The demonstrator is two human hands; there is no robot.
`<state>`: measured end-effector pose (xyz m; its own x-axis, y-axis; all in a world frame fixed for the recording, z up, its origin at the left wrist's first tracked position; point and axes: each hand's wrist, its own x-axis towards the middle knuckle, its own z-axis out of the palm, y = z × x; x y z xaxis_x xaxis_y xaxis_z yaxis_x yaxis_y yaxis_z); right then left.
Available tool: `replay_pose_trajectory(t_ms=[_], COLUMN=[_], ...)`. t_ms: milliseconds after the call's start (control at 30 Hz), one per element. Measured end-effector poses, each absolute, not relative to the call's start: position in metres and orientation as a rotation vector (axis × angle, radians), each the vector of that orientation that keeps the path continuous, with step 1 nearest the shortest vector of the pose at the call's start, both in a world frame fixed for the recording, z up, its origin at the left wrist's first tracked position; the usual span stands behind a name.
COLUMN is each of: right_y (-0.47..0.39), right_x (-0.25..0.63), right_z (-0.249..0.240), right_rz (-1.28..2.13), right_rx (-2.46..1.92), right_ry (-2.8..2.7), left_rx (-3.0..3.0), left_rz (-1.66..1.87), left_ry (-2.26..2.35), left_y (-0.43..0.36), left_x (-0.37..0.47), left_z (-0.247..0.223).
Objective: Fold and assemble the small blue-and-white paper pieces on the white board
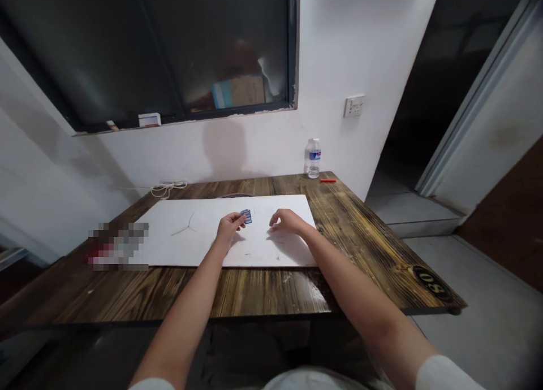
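Blue flat piece (248, 216) sits pinched in left hand (229, 225) over white board (258, 248); right hand (289, 220) curls nearby, its hold I can't tell.

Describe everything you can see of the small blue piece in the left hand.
The small blue piece looks thin and flat, dark blue with paler markings and an uneven outline; its material and any lettering are too small to tell. The left hand pinches it by one side, its patterned face toward the camera, over the white board. The right hand is apart from it.
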<state>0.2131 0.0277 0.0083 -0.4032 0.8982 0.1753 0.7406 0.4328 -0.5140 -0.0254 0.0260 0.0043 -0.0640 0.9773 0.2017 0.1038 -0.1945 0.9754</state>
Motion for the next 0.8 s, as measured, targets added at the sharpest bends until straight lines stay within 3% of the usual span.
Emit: replay_pose_trajectory(t_ms=[300,800], right_y=[0.019,0.024], right_x=[0.23,0.235], right_z=[0.021,0.019], right_rz=[0.413,0.591], right_rx=[-1.625,-1.687], right_ry=[-2.529,-2.715], left_rx=[1.428,1.424], left_rz=[1.332,1.322], left_ry=[1.254,1.263], left_y=[0.026,0.027], left_x=[-0.026,-0.026], left_z=[0.004,0.002])
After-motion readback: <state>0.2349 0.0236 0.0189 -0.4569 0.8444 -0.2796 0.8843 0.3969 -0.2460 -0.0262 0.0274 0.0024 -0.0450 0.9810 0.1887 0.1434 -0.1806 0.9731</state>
